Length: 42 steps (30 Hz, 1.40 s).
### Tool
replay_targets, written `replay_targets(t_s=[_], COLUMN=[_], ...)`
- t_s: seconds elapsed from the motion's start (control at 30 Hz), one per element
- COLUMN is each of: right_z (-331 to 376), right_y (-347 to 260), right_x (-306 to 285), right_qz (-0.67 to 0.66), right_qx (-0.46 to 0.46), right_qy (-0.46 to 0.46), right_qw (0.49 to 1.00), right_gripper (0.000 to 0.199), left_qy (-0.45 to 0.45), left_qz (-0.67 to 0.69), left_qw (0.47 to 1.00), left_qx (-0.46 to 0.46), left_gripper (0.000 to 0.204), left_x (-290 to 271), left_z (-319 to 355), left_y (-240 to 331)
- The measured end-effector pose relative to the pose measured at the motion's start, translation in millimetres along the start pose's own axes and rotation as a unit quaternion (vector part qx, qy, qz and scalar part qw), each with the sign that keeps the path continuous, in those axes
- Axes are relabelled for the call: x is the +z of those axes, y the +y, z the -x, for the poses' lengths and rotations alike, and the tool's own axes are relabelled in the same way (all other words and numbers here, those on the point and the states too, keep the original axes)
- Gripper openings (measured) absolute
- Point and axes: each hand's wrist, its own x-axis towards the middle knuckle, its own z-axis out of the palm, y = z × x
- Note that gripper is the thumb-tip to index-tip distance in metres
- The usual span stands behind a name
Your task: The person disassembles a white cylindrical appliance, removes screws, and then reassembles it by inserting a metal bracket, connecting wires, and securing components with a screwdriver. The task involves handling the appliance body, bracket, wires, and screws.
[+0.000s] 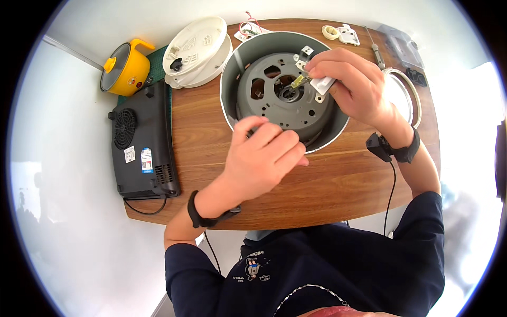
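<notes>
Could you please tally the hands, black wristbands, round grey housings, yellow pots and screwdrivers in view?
Hands: 2 (left hand, right hand)
Black wristbands: 2
Round grey housing: 1
Yellow pot: 1
Screwdriver: 1
Total: 7

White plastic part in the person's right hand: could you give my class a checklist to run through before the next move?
1. Grey round housing open side up: ok.
2. White plastic part gripped: ok, pinched between thumb and fingers of the right hand.
3. White plastic part free of the housing: cannot tell, any connection is hidden.
4. Near rim fully visible: not ok, the left hand covers some of it.
5. Left hand steadying the rim: cannot tell, contact is hidden.
6. Screwdriver clear of the housing: ok, it lies apart, to the right.
</notes>
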Motion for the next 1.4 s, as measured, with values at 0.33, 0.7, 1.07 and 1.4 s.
replay_targets(t_s=[0.33, 0.7, 1.07, 1.4], right_z=[4.4, 5.3, 13.2, 21.6], right_y=[1.7, -0.3, -7.3, -12.0], right_x=[-8.9, 0.2, 0.4, 0.3], right_qz=[0.074, 0.093, 0.128, 0.139], right_qx=[-0.025, 0.001, 0.007, 0.003], right_qy=[0.010, 0.079, 0.103, 0.137], right_qw=[0.997, 0.993, 0.986, 0.981], right_gripper=[0.038, 0.039, 0.043, 0.035], left_qy=[-0.097, 0.013, 0.031, 0.040], left_qz=[0.079, 0.117, 0.118, 0.096], left_qw=[0.992, 0.993, 0.992, 0.994], left_qx=[0.000, 0.026, 0.023, 0.030], left_gripper=[0.030, 0.043, 0.040, 0.041], left_x=[-20.6, 1.4, 4.7, 6.9], left_z=[-10.0, -2.7, -6.3, -8.2], left_y=[-49.9, -60.0, -61.9, -61.2])
